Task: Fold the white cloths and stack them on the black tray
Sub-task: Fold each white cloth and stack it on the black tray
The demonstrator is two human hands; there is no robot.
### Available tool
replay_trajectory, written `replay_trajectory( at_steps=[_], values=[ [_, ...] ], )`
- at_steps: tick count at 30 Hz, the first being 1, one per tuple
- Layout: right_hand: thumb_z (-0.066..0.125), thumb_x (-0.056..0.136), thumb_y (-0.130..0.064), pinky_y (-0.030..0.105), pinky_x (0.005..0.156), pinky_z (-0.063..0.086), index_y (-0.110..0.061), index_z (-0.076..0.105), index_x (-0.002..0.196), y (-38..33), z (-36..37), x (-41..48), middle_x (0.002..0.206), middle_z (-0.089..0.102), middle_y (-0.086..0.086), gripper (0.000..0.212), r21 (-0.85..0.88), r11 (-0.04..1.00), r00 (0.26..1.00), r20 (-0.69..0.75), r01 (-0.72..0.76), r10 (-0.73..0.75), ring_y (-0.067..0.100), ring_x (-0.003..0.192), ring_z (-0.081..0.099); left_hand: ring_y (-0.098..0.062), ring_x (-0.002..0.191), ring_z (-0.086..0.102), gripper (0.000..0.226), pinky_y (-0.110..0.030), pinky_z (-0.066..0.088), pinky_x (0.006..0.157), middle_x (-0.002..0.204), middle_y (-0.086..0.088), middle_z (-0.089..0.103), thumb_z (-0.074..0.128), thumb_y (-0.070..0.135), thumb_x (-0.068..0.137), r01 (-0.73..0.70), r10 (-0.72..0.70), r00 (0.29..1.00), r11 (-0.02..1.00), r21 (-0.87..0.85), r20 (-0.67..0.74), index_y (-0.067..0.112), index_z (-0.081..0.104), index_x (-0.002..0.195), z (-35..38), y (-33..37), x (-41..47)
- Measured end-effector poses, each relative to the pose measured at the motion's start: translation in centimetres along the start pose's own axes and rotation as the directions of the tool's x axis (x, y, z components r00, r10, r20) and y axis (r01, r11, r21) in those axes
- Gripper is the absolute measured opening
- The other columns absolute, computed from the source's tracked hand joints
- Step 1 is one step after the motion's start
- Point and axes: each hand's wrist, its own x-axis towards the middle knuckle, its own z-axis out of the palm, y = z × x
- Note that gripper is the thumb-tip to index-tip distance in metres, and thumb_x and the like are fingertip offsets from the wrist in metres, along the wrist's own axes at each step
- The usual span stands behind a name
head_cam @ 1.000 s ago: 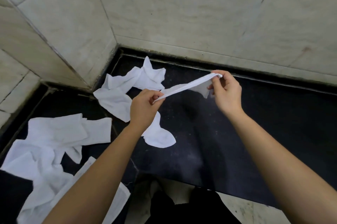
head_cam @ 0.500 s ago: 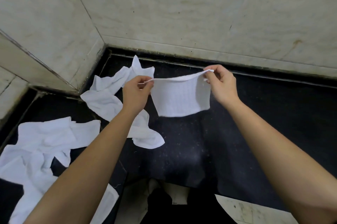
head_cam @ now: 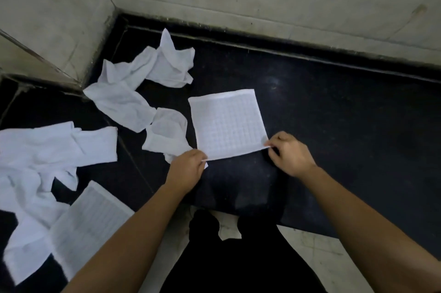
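The left hand (head_cam: 186, 168) and right hand (head_cam: 290, 154) pinch the near corners of a white cloth (head_cam: 228, 123) lying flat on the black surface (head_cam: 334, 113), folding seemingly just begun; crumpled cloths (head_cam: 124, 97) wait alongside.

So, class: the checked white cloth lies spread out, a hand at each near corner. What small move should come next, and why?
Probably lift the near edge and carry it over to the far edge, halving the cloth. It lies flat on the black surface, and the left hand and right hand each pinch a near corner.
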Motion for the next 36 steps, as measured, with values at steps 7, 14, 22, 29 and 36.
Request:
replay_trajectory(
  at_steps=[7,14,22,29,36],
  values=[
    [0.070,0.086,-0.023,0.033,0.065,0.056,-0.020,0.076,0.104,0.4,2.5,-2.5,0.101,0.064,0.000,0.019,-0.058,0.993,0.995,0.010,0.104,-0.104,0.022,0.092,0.065,-0.020,0.059,0.060,0.002,-0.035,0.049,0.043,0.092,-0.001,0.064,0.066,0.013,0.086,-0.140,0.120,0.987,0.968,0.208,0.104,0.011,0.065,0.085,0.3,-2.0,-3.6],
    [0.062,0.089,-0.034,0.027,0.072,0.048,-0.026,0.073,0.102,-0.3,0.6,-0.7,0.108,0.058,-0.010,0.019,0.062,0.998,0.998,0.060,0.032,-0.036,0.011,0.096,0.058,-0.019,0.073,0.064,0.010,-0.035,0.053,0.059,0.089,0.004,0.064,0.061,0.025,0.092,0.016,-0.040,0.990,0.984,0.176,0.132,0.017,0.067,0.090,-1.5,-1.1,-1.4],
    [0.060,0.091,-0.041,0.030,0.073,0.045,-0.025,0.067,0.104,-1.0,-1.0,3.4,0.109,0.056,-0.011,0.021,0.122,0.992,0.991,0.130,-0.029,0.013,0.010,0.092,0.053,-0.030,0.103,0.057,0.043,-0.044,0.047,0.082,0.116,-0.009,0.061,0.042,0.047,0.099,0.129,-0.170,0.981,0.929,0.346,0.092,0.013,0.061,0.117,-3.6,-4.0,2.9],
    [0.058,0.089,-0.039,0.032,0.071,0.050,-0.028,0.062,0.091,-1.6,-0.2,3.4,0.096,0.054,-0.011,0.012,0.124,0.992,0.981,0.195,-0.005,-0.020,0.013,0.086,0.056,-0.033,0.111,0.053,0.053,-0.052,0.043,0.091,0.119,-0.015,0.059,0.054,0.056,0.092,0.256,-0.226,0.966,0.894,0.369,-0.121,0.009,0.063,0.115,-4.3,-4.8,1.1],
    [0.059,0.092,-0.039,0.033,0.074,0.052,-0.027,0.067,0.102,-0.3,-0.3,2.8,0.101,0.056,-0.010,0.017,0.160,0.984,0.978,0.203,-0.080,0.046,0.009,0.084,0.055,-0.022,0.096,0.052,0.059,-0.040,0.044,0.080,0.106,-0.002,0.056,0.061,0.070,0.075,-0.229,0.196,0.967,0.947,0.224,0.163,0.017,0.065,0.101,-0.1,-0.3,-1.4]
  ],
)
